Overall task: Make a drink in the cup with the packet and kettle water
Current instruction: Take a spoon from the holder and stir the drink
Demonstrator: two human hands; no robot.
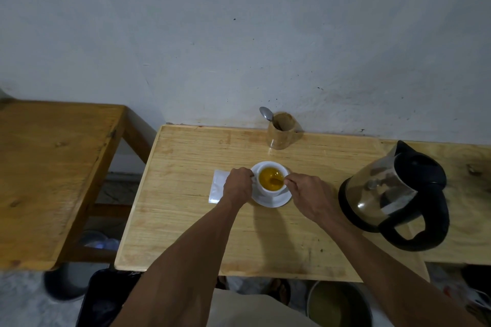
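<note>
A white cup (268,167) full of amber-yellow liquid stands on a white saucer (276,202) in the middle of the light wooden table (186,220). My left hand (237,184) grips the cup's left side. My right hand (308,195) pinches a spoon (276,181) whose bowl is under the liquid. A white packet (218,186) lies flat just left of the cup, partly under my left hand. The steel and black kettle (393,194) stands to the right, close to my right forearm.
A wooden holder (281,131) with a second spoon (266,113) stands at the table's back edge by the wall. A darker wooden table (53,172) is to the left across a gap. A pot (337,305) and a dark bin (103,297) sit on the floor.
</note>
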